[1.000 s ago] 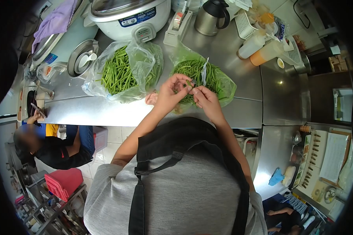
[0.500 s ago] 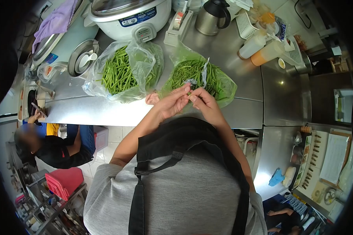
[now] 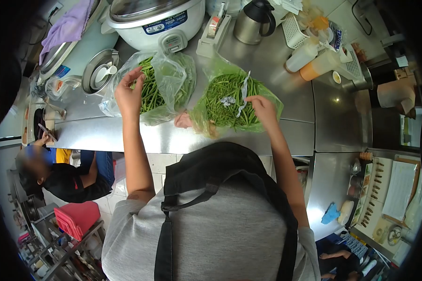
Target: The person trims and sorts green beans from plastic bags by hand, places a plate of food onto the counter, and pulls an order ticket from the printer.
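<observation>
Two plastic bags stand side by side on the steel counter. Cut green beans (image 3: 152, 96) fill the clear bag (image 3: 176, 75) on the left. The green-tinted bag (image 3: 271, 105) on the right holds longer, thinner green beans (image 3: 222, 86). A crumpled silvery scrap (image 3: 228, 101) and a pale strip (image 3: 244, 91) lie on the right-hand beans. My left hand (image 3: 129, 93) is over the clear bag's left side, thumb and fingers apart. At the right edge of the green-tinted bag's beans is my right hand (image 3: 263, 108), index finger stretched toward the strip; its fingertips are partly hidden.
Behind the bags stand a rice cooker (image 3: 159, 23), a tape dispenser (image 3: 213, 35) and a steel thermos jug (image 3: 253, 23). Squeeze bottles (image 3: 316, 65) sit at back right, metal bowls (image 3: 96, 70) at left. A seated person (image 3: 65, 175) holds a phone at the left.
My hands were together over the green-tinted bag. They have parted: the left moved left to the clear bag, the right moved slightly right. A person's arm now appears at far right.
</observation>
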`<control>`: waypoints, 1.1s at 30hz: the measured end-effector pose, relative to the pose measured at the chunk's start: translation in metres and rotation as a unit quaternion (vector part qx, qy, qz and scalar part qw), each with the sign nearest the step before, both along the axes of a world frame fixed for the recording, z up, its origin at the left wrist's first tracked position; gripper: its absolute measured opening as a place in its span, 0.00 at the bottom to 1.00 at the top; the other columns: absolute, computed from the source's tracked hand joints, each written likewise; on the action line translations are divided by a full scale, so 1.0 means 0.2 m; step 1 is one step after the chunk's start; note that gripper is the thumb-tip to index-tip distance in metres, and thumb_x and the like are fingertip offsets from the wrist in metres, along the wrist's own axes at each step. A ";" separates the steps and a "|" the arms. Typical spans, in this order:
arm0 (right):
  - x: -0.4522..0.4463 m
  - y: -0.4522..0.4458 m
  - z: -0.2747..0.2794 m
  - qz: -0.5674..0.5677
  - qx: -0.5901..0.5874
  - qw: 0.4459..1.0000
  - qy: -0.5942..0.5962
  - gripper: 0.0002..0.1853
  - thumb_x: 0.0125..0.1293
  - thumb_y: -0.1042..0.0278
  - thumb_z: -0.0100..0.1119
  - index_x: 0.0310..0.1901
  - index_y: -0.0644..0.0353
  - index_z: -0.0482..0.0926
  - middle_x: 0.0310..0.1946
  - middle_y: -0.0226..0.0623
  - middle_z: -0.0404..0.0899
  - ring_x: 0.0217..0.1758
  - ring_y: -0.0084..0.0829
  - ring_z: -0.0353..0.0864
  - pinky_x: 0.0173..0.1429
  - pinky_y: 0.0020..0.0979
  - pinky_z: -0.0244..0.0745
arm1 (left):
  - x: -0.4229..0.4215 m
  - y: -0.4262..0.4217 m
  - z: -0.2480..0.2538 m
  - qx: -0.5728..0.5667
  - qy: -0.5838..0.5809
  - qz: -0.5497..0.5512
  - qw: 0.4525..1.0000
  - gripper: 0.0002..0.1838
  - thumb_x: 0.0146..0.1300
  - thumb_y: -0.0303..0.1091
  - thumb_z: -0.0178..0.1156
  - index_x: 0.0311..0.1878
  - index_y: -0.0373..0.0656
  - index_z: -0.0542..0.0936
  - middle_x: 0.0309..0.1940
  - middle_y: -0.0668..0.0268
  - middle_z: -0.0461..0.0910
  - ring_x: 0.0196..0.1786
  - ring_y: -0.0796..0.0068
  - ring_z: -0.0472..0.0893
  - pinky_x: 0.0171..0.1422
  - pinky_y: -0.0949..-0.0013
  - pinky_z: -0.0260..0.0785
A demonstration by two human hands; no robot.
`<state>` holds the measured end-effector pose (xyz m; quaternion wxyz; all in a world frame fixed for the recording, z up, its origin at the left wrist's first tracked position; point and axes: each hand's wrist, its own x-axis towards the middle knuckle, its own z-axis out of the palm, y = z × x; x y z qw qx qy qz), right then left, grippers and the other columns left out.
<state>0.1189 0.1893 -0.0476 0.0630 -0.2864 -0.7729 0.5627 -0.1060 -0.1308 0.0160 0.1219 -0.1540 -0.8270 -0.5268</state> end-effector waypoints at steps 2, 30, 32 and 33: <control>-0.04 -0.08 -0.01 0.017 0.144 0.989 0.020 0.13 0.62 0.59 0.62 0.33 0.62 0.84 0.21 0.34 0.77 0.22 0.26 0.73 0.29 0.30 0.67 | 0.02 0.01 0.01 -0.096 0.095 0.030 0.990 0.15 0.56 0.31 0.67 0.49 0.44 0.84 0.41 0.61 0.84 0.45 0.63 0.81 0.54 0.64 0.70; 0.01 -0.22 0.25 0.116 0.066 0.986 0.101 0.15 0.69 0.57 0.55 0.35 0.59 0.83 0.15 0.34 0.68 0.20 0.24 0.66 0.28 0.29 0.62 | 0.44 0.70 -0.15 0.094 -0.258 -0.440 0.855 0.14 0.70 0.38 0.57 0.44 0.38 0.85 0.25 0.74 0.74 0.28 0.86 0.68 0.35 0.79 0.62; 0.01 -0.22 0.28 0.151 0.063 0.986 0.037 0.16 0.70 0.56 0.53 0.32 0.60 0.81 0.17 0.33 0.68 0.21 0.23 0.66 0.28 0.29 0.62 | 0.45 0.69 -0.15 0.116 -0.312 -0.444 0.832 0.14 0.70 0.39 0.56 0.46 0.38 0.84 0.25 0.75 0.73 0.29 0.86 0.69 0.36 0.79 0.63; 0.02 -0.22 0.28 0.168 0.061 0.984 0.004 0.17 0.71 0.56 0.52 0.31 0.60 0.80 0.17 0.33 0.68 0.21 0.23 0.67 0.28 0.29 0.62 | 0.46 0.68 -0.15 0.129 -0.337 -0.433 0.826 0.15 0.71 0.39 0.55 0.47 0.38 0.84 0.26 0.75 0.74 0.29 0.86 0.69 0.37 0.79 0.63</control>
